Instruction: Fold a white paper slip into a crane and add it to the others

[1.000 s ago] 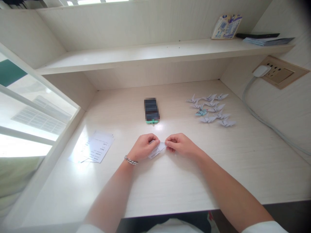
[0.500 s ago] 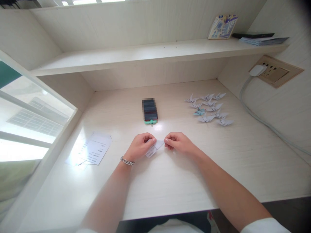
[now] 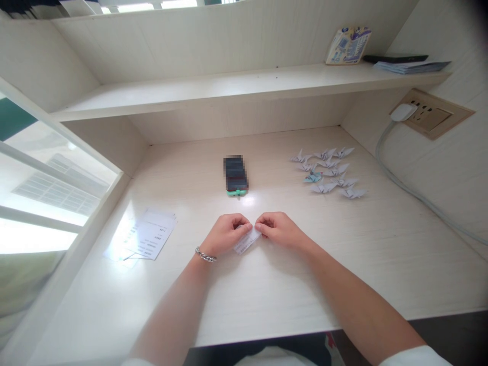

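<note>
Between both hands, just above the desk, is a small folded piece of printed white paper (image 3: 247,243). My left hand (image 3: 227,233) pinches its upper left side between thumb and curled fingers. On its upper right corner my right hand (image 3: 280,229) is closed in a pinch, thumb tip near the left thumb. Part of the paper is hidden under the fingers. Several folded paper cranes (image 3: 324,188) stand in a group at the back right, mostly white, one of them a blue crane (image 3: 313,177). Flat printed paper sheets (image 3: 154,234) lie in a loose stack at the left.
A phone (image 3: 235,174) with a green edge, its screen blurred, lies beyond my hands. A shelf (image 3: 229,86) crosses the back, holding a small packet (image 3: 348,46) and papers (image 3: 412,67). A white cable (image 3: 412,193) runs down the right from a wall socket (image 3: 430,114).
My hands have come closer together, the left moving right and the right slightly left. The paper has shifted right, and its pale pointed flap no longer spans a gap between the hands.
</note>
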`<state>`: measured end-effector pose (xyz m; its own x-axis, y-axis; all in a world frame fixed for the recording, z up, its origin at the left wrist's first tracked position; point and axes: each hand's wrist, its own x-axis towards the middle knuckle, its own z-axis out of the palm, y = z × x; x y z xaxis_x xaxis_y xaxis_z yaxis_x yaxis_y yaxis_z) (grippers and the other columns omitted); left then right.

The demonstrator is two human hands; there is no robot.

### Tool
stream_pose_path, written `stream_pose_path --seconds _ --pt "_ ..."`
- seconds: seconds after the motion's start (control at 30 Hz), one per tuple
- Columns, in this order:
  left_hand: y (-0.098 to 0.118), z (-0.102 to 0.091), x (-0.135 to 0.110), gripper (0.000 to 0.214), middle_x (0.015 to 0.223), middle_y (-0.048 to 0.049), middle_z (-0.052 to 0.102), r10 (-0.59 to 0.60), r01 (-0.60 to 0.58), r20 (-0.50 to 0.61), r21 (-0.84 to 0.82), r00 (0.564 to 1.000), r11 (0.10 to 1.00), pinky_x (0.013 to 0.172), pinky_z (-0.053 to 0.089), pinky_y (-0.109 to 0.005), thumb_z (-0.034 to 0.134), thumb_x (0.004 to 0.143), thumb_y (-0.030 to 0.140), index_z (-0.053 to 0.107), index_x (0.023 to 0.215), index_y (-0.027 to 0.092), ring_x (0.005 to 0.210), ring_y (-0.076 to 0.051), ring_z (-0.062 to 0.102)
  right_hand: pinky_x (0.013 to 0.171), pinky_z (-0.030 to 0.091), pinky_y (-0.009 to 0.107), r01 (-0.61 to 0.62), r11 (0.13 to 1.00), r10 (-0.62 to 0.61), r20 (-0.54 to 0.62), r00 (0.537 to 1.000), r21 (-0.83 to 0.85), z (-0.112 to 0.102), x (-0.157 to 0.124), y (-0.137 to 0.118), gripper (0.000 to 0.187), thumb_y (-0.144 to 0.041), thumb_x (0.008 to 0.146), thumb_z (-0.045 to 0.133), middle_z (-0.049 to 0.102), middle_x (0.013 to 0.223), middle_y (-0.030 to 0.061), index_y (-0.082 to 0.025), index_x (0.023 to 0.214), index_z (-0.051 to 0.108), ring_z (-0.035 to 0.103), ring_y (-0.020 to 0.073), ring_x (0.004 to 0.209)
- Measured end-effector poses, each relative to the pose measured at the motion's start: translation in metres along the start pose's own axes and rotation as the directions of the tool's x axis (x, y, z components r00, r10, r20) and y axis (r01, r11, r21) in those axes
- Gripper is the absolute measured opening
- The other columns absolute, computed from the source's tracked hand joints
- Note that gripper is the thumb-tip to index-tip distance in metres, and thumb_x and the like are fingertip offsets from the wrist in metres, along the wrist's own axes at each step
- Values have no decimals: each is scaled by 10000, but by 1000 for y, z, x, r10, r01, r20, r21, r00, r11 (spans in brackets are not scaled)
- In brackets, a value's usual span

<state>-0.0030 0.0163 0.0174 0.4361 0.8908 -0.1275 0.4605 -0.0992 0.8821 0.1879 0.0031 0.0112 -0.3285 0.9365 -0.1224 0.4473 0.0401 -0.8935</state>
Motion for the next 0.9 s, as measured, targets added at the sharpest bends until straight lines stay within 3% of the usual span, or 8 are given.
stream_pose_path --seconds 0.23,0.33,0.4,0.63,0.9 --pt "-13 -18 3 249 722 -48 631 -58 36 -148 -150 987 988 604 447 -250 525 784 376 607 787 141 648 -134 563 514 387 231 -99 984 108 -55 993 148 -7 6 11 171 -301 758 528 588 603 10 -161 742 625 530 129 559" --pt "-10 -10 3 270 853 -78 654 -35 16 -102 -181 994 983 643 463 -260 543 775 388 617 862 144 745 -160 594 524 400 235 -100 977 112 -51 992 187 -5 7 11 168 -304 751 539 596 624 14 -159 744 624 543 132 567" --pt "-7 -4 4 273 822 -75 654 -28 14 -93 -152 995 988 618 458 -258 537 776 394 622 835 141 710 -158 589 533 406 236 -90 977 100 -41 994 193 -3 6 9 165 -300 753 533 599 628 14 -160 747 621 552 135 574" --pt "1 5 1 210 754 -43 652 21 -22 -38 -10 999 1000 586 442 -240 516 778 338 632 756 164 676 -150 576 527 351 222 49 999 -49 -20 999 -14 3 1 1 168 -250 754 496 607 654 3 -175 733 645 509 122 592" --pt "-1 1 2 213 727 -39 631 -4 -1 -97 -57 995 998 584 426 -232 528 767 340 613 732 148 647 -135 547 494 317 214 -21 999 21 4 1000 45 0 0 -1 132 -190 694 480 563 594 -18 -170 676 609 466 106 546"
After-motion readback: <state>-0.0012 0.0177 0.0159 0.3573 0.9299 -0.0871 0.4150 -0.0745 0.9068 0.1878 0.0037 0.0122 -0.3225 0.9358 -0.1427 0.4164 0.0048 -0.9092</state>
